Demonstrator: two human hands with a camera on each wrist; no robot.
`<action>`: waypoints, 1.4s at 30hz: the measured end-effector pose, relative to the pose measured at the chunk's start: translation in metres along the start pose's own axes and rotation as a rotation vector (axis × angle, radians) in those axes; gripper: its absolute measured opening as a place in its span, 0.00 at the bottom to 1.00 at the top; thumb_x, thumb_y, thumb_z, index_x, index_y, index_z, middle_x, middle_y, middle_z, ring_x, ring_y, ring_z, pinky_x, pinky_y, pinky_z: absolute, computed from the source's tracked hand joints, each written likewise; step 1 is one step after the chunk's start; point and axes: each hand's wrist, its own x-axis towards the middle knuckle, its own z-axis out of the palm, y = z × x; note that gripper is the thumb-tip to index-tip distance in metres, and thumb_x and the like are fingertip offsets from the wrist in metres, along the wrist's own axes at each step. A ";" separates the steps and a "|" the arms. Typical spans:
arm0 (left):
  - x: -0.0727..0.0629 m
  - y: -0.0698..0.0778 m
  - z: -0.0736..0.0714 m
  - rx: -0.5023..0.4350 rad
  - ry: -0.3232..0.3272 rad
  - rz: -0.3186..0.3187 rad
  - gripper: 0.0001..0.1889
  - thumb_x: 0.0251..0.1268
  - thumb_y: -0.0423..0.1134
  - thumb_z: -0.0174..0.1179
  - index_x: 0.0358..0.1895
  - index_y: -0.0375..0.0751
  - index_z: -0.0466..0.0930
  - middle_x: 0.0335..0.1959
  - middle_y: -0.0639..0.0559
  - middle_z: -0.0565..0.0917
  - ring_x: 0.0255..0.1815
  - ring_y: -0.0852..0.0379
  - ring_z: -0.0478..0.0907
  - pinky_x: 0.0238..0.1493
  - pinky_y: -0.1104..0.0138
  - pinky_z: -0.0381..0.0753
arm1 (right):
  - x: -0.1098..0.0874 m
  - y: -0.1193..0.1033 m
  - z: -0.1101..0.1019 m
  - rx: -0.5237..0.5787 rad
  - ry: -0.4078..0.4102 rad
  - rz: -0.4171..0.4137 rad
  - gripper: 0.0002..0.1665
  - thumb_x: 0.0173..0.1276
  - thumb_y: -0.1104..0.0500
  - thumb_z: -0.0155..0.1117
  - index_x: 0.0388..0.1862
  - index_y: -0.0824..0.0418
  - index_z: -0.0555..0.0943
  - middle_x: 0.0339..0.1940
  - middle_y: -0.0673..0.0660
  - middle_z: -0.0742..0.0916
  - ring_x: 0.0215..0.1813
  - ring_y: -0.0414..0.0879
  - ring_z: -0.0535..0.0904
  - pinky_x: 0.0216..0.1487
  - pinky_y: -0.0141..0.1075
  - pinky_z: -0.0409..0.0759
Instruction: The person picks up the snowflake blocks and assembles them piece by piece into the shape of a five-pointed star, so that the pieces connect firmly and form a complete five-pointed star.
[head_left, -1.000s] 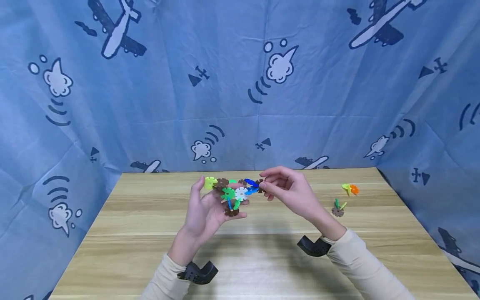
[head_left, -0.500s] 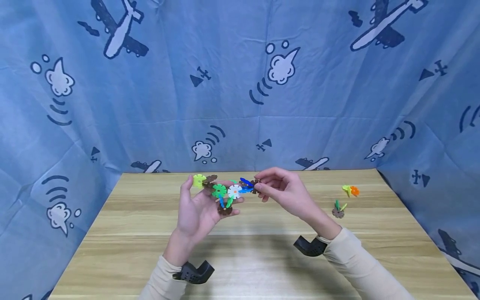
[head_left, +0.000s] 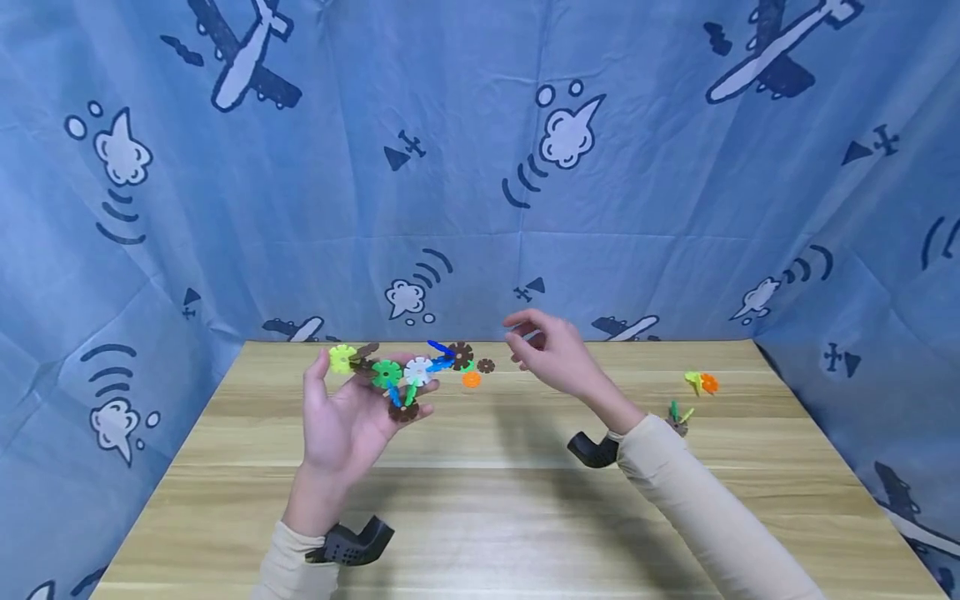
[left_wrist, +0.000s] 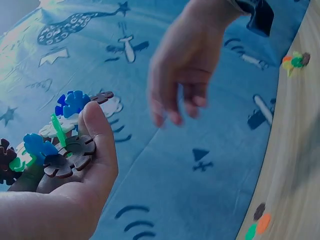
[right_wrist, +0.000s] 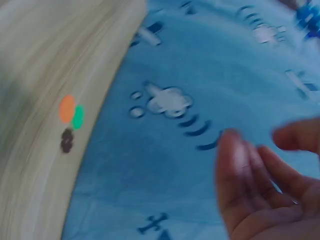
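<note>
In the head view, my left hand (head_left: 345, 429) holds a joined cluster of plastic snowflake discs (head_left: 387, 374), raised over the table. Its thumb touches the yellow-green disc (head_left: 342, 359) at one end, and its other fingers lie behind and under the cluster. Green, white, blue and brown discs make up the rest; a brown disc (head_left: 460, 356) ends the right side. The left wrist view shows another brown disc (left_wrist: 70, 156) against a finger. Right of the cluster, my right hand (head_left: 551, 354) hovers apart from it, fingers loosely bent and holding nothing.
Loose discs, one brown (head_left: 486, 366), one orange (head_left: 471, 380) and one green, lie near the table's back edge. At the right sit a yellow-and-orange joined piece (head_left: 701, 382) and a brown-and-green one (head_left: 678, 423). A blue curtain (head_left: 480, 208) surrounds the wooden table (head_left: 480, 517).
My right hand has let go of the brown disc at the cluster's right end and drawn back. My left hand has moved left with the cluster, uncovering the loose discs behind.
</note>
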 end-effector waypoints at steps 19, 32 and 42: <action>-0.017 0.012 -0.021 -0.020 -0.018 0.030 0.46 0.74 0.72 0.24 0.69 0.36 0.67 0.70 0.41 0.72 0.66 0.41 0.77 0.65 0.51 0.77 | 0.083 0.070 0.066 -0.574 -0.343 0.277 0.21 0.70 0.56 0.68 0.59 0.62 0.80 0.64 0.63 0.81 0.65 0.59 0.76 0.67 0.49 0.76; -0.002 -0.003 -0.012 0.016 0.000 -0.038 0.45 0.74 0.72 0.21 0.68 0.36 0.66 0.69 0.42 0.73 0.64 0.46 0.78 0.65 0.50 0.78 | 0.073 0.089 0.067 -0.447 -0.293 0.388 0.15 0.64 0.59 0.72 0.25 0.57 0.73 0.26 0.50 0.75 0.32 0.45 0.70 0.34 0.33 0.69; 0.021 -0.022 0.006 0.058 -0.096 -0.076 0.35 0.78 0.66 0.20 0.61 0.46 0.70 0.61 0.46 0.74 0.59 0.45 0.79 0.59 0.48 0.82 | 0.046 0.017 0.000 0.096 0.001 0.098 0.11 0.70 0.64 0.68 0.49 0.66 0.80 0.39 0.61 0.85 0.37 0.54 0.86 0.38 0.36 0.88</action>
